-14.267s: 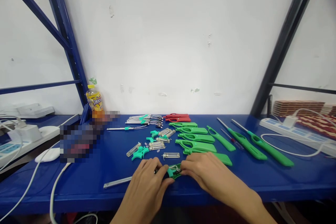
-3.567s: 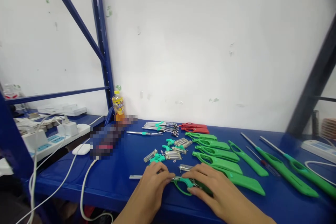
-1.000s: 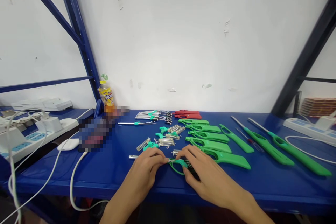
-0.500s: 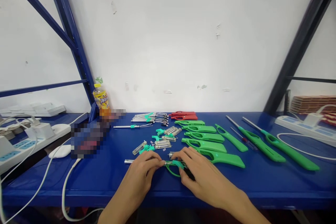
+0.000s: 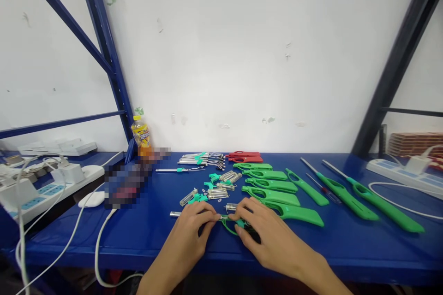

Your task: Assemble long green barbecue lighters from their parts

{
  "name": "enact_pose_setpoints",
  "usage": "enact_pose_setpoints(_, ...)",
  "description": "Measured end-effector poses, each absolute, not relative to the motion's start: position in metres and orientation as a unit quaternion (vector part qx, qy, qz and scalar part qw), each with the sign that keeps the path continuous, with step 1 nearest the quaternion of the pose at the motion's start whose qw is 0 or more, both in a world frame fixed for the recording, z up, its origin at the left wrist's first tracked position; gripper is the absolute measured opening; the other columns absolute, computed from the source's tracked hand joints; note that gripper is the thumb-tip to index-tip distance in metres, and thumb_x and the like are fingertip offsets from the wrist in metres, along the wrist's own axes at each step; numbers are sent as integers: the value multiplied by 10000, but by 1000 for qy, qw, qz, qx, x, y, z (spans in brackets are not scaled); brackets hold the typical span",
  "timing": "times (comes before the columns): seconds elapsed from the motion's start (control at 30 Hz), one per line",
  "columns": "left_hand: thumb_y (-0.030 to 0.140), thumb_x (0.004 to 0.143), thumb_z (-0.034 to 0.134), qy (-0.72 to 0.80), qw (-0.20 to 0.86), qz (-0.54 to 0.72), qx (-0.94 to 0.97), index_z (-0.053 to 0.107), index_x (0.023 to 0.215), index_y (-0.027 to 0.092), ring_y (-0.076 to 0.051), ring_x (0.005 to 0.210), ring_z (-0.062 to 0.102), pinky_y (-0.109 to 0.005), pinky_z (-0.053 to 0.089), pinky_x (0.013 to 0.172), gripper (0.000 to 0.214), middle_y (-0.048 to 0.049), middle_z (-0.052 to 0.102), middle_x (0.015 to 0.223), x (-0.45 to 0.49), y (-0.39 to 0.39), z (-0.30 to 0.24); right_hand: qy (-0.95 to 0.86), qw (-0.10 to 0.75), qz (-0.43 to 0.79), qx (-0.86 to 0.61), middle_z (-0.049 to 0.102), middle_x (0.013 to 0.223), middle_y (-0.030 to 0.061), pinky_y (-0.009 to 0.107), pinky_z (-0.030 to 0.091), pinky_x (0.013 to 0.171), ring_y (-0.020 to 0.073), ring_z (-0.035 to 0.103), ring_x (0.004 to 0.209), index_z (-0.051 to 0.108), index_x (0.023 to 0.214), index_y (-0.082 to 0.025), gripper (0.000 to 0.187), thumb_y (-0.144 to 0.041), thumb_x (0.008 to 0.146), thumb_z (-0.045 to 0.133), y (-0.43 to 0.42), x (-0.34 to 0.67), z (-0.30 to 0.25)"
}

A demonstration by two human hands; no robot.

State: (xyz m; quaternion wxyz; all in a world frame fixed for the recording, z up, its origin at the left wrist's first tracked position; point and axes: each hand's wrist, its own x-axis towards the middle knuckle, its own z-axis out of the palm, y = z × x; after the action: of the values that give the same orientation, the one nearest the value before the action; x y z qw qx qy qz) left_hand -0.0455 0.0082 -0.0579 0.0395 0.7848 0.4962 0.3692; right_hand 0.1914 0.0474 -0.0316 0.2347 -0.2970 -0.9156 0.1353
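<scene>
Both hands rest on the blue shelf top (image 5: 145, 235) near its front edge. My left hand (image 5: 192, 235) pinches a thin metal tube (image 5: 176, 214) that sticks out to its left. My right hand (image 5: 268, 235) has its fingers curled on a green lighter shell with a teal trigger (image 5: 233, 226) lying between the two hands. Just beyond the fingers lie small clear gas tanks (image 5: 217, 192) and teal triggers (image 5: 197, 198). A row of green lighter shells (image 5: 273, 186) lies to the right of them.
Two assembled green long-nose lighters (image 5: 349, 198) lie at the right, near a white power strip (image 5: 404, 173). Red shells (image 5: 244, 156) and metal tubes (image 5: 195, 160) sit by the wall. A yellow-capped bottle (image 5: 141, 136) stands at the blue post. White cables (image 5: 100, 235) and power strips (image 5: 44, 186) at left.
The view has shifted slightly. Both hands stay on the same lighter part, and my right fingers have crept a little further over the teal trigger.
</scene>
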Motion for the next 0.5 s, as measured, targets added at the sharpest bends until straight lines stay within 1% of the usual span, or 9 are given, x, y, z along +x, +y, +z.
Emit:
enact_pose_setpoints(0.13,126,1030,547,503,5,357,787,749,1000,246,-248,987,675,-450,505,944,237,-32,747,1050,-44,5,-57,-914,236,138,-300,662,1182,44,496,456,1137,254,626,1143,630,1229,-259,217,-211,1048,522,47,192,-32)
enact_pose_setpoints(0.27,161,1040,554,499,-41,338,797,735,1150,292,-253,1025,671,-470,509,971,249,-21,747,1092,-47,5,-58,-916,246,127,-290,682,1239,43,507,401,1195,258,632,1188,605,1317,-279,261,-265,1072,516,48,192,-31)
enact_pose_setpoints(0.37,197,1044,569,507,-34,326,797,717,1223,318,-252,1061,668,-462,522,974,262,-21,735,1129,-50,6,-61,-916,249,113,-292,678,1230,44,505,434,1166,256,637,1175,619,1298,-280,238,-308,1094,500,47,190,-30)
enact_pose_setpoints(0.43,217,1047,569,512,-26,326,794,716,1222,323,-253,1088,669,-462,525,988,252,-26,731,1149,-51,6,-63,-917,247,94,-300,668,1219,51,504,473,1123,261,634,1165,641,1280,-283,238,-329,1105,486,46,189,-28)
enact_pose_setpoints(0.5,235,1045,568,509,-32,333,793,721,1207,325,-261,1101,675,-472,529,994,240,-32,735,1159,-53,7,-65,-915,256,78,-301,646,1281,66,490,499,1096,272,615,1216,653,1289,-290,253,-358,1104,494,47,192,-23)
